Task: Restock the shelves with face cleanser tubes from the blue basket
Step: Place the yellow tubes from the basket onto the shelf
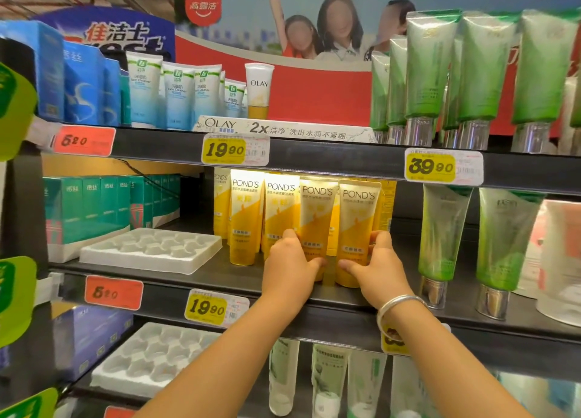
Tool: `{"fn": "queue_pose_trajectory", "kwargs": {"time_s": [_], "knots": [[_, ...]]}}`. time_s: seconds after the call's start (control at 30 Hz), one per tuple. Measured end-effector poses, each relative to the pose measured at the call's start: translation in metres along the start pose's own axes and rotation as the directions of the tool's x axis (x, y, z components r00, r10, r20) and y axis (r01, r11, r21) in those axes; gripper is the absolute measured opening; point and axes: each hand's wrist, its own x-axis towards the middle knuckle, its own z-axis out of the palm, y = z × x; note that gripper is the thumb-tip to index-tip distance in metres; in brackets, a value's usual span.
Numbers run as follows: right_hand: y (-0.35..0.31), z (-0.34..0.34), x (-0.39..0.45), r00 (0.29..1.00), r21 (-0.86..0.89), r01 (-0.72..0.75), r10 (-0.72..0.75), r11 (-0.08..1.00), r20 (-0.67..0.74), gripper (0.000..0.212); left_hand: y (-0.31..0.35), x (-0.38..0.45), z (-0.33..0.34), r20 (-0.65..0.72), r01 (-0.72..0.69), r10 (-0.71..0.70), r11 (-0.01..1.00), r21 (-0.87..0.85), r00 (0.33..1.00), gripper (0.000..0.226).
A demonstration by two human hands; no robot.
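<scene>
Several yellow and white POND'S cleanser tubes stand upright on the middle shelf [220,276]. My left hand [290,268] grips the lower part of one front tube [316,216], fingers behind it and thumb in front. My right hand [375,266], with a silver bangle on the wrist, grips the neighbouring front tube [356,222] in the same way. Both tubes stand side by side near the shelf's front edge, ahead of the other POND'S tubes [245,216]. The blue basket is not in view.
An empty white moulded tray [151,249] lies left of the tubes, beside green boxes [94,207]. Tall green tubes [443,232] stand to the right. The upper shelf holds blue and white cleanser tubes [176,93] and an OLAY tube [258,90]. Price tags line the shelf edges.
</scene>
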Motion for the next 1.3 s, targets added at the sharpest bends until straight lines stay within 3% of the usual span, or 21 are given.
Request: {"fn": "queue_pose_trajectory", "kwargs": {"time_s": [0.87,1.03,1.17,1.3], "knots": [[-0.007,-0.001,0.019,1.000,-0.044,-0.006,0.004,0.999,-0.027,0.056,0.014,0.009,0.002,-0.033,0.053,-0.051,0.997,0.050,0.998,0.050],[-0.006,-0.008,0.011,0.998,0.080,-0.030,0.034,0.996,-0.055,0.057,0.007,-0.002,-0.018,-0.004,0.042,-0.042,0.997,-0.072,0.999,0.044],[-0.008,-0.016,-0.009,0.994,0.226,0.014,0.010,0.974,-0.106,0.031,0.009,-0.010,-0.034,0.027,-0.037,0.046,0.962,-0.272,0.999,0.028],[-0.021,-0.023,-0.033,0.992,0.352,0.057,-0.012,0.934,-0.128,0.011,0.014,-0.025,-0.047,0.137,-0.023,0.102,0.872,-0.488,0.985,0.014]]}}
